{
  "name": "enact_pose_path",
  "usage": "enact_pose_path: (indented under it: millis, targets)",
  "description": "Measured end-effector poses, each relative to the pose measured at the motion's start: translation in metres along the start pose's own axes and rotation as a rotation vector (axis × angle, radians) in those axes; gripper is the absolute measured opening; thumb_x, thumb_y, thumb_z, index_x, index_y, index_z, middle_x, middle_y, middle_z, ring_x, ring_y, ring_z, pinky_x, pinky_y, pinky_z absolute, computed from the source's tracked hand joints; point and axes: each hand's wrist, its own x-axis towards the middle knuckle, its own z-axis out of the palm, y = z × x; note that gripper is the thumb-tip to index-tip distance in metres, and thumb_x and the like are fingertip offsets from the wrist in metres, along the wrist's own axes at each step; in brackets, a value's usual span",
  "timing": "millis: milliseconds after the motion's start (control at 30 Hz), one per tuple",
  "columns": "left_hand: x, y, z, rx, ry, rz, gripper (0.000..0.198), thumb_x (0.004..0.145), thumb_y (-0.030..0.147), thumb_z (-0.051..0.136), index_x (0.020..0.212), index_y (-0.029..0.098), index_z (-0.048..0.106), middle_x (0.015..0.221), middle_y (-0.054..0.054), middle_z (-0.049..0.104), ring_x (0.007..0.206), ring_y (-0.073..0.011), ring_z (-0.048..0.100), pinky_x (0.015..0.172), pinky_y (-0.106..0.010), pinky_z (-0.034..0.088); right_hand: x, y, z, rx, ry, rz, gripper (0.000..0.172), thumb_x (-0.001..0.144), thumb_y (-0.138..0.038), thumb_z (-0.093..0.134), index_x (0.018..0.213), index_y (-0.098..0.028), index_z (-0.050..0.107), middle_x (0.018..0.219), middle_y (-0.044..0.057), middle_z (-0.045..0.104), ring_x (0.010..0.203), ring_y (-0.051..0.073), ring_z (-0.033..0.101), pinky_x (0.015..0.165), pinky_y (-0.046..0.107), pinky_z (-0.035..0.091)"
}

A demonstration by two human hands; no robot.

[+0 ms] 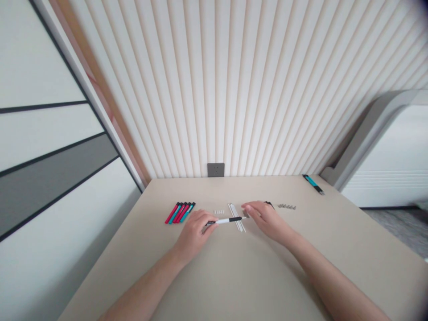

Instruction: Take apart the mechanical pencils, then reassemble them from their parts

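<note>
My left hand (197,229) is closed around the rear of a pen with a white barrel and a black grip (224,220). The pen lies nearly level, its bare tip pointing right. Just beyond that tip is my right hand (265,218), fingers stretched to the left and thumb apart, with nothing visible held. Small grey parts (246,214) show beneath its fingertips, partly hidden. Under the pen, several thin white pen refills (234,210) lie on the table. A short row of small white pieces (219,211) sits behind the pen.
Red and teal pen barrels (180,212) lie in a row on the left. Right of my right hand are black parts (269,204), partly hidden, and several small springs (286,207). Teal and black pens (313,184) rest at the table's (214,276) far right corner, near the ribbed wall.
</note>
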Motion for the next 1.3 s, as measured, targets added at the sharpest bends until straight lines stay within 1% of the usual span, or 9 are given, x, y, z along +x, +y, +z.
enact_pose_path:
  millis: [100, 300, 400, 700, 833, 933, 1000, 1067, 1300]
  targets:
    - [0.0, -0.001, 0.001, 0.005, 0.013, -0.036, 0.007, 0.091, 0.024, 0.058, 0.09, 0.02, 0.064, 0.085, -0.004, 0.067, 0.083, -0.0193, 0.062, 0.077, -0.032, 0.05, 0.002, 0.033, -0.024, -0.305, 0.114, 0.113, 0.03, 0.096, -0.033, 0.041, 0.101, -0.02, 0.068, 0.101, 0.009, 0.07, 0.097, 0.023, 0.061, 0.088, 0.033, 0.041]
    - [-0.001, -0.003, 0.002, -0.002, -0.004, -0.064, 0.008, 0.09, 0.024, 0.058, 0.091, 0.02, 0.064, 0.086, -0.004, 0.067, 0.085, -0.0196, 0.063, 0.078, -0.032, 0.05, -0.01, 0.089, -0.052, -0.602, -0.022, 0.386, 0.021, 0.086, -0.031, 0.056, 0.099, -0.022, 0.07, 0.11, 0.011, 0.066, 0.107, 0.03, 0.057, 0.087, 0.04, 0.039]
    - [0.0, -0.003, 0.002, 0.001, -0.022, -0.074, 0.007, 0.09, 0.023, 0.058, 0.092, 0.021, 0.064, 0.088, -0.004, 0.067, 0.086, -0.0195, 0.063, 0.079, -0.032, 0.049, -0.014, 0.097, -0.053, -0.623, -0.061, 0.407, 0.019, 0.084, -0.029, 0.058, 0.097, -0.023, 0.071, 0.112, 0.01, 0.065, 0.108, 0.029, 0.056, 0.085, 0.04, 0.038]
    - [0.0, -0.004, 0.001, 0.001, -0.029, -0.079, 0.007, 0.09, 0.023, 0.058, 0.093, 0.021, 0.064, 0.089, -0.003, 0.067, 0.086, -0.0188, 0.063, 0.081, -0.032, 0.049, -0.014, 0.101, -0.052, -0.617, -0.001, 0.436, 0.015, 0.084, -0.026, 0.059, 0.087, -0.021, 0.072, 0.104, 0.012, 0.067, 0.108, 0.029, 0.055, 0.087, 0.042, 0.036]
    - [0.0, -0.004, 0.001, 0.002, -0.023, -0.087, 0.007, 0.09, 0.024, 0.059, 0.093, 0.021, 0.064, 0.088, -0.003, 0.067, 0.085, -0.0189, 0.063, 0.079, -0.032, 0.05, -0.007, 0.088, -0.052, -0.424, 0.139, 0.408, 0.019, 0.085, -0.031, 0.057, 0.085, -0.02, 0.072, 0.101, 0.011, 0.069, 0.104, 0.03, 0.058, 0.088, 0.043, 0.039]
    - [0.0, -0.004, 0.001, 0.004, -0.007, -0.105, 0.008, 0.091, 0.024, 0.057, 0.092, 0.02, 0.064, 0.087, -0.004, 0.066, 0.085, -0.019, 0.063, 0.078, -0.031, 0.05, 0.001, 0.062, -0.041, 0.021, 0.221, 0.301, 0.029, 0.086, -0.043, 0.056, 0.09, -0.019, 0.072, 0.094, 0.009, 0.071, 0.089, 0.024, 0.063, 0.081, 0.037, 0.045]
    - [0.001, -0.004, 0.001, -0.003, 0.008, -0.116, 0.008, 0.091, 0.024, 0.057, 0.092, 0.02, 0.064, 0.087, -0.004, 0.067, 0.085, -0.0189, 0.063, 0.078, -0.031, 0.05, 0.003, 0.042, -0.028, 0.332, 0.169, 0.244, 0.037, 0.084, -0.05, 0.058, 0.093, -0.017, 0.072, 0.084, 0.008, 0.071, 0.075, 0.02, 0.062, 0.068, 0.032, 0.047]
    - [0.001, -0.003, 0.0, -0.01, 0.024, -0.128, 0.007, 0.091, 0.024, 0.057, 0.091, 0.02, 0.063, 0.087, -0.003, 0.067, 0.084, -0.0188, 0.064, 0.078, -0.031, 0.05, 0.004, 0.023, -0.014, 0.486, 0.08, 0.196, 0.039, 0.082, -0.052, 0.061, 0.093, -0.016, 0.072, 0.078, 0.006, 0.069, 0.069, 0.017, 0.06, 0.063, 0.029, 0.046]
    - [0.002, 0.0, 0.0, -0.03, 0.036, -0.131, 0.007, 0.09, 0.025, 0.057, 0.091, 0.021, 0.063, 0.085, -0.003, 0.067, 0.081, -0.0179, 0.064, 0.076, -0.03, 0.05, 0.002, 0.003, 0.012, 0.656, 0.078, 0.2, 0.034, 0.081, -0.049, 0.065, 0.09, -0.017, 0.072, 0.08, 0.004, 0.069, 0.073, 0.016, 0.059, 0.067, 0.028, 0.046]
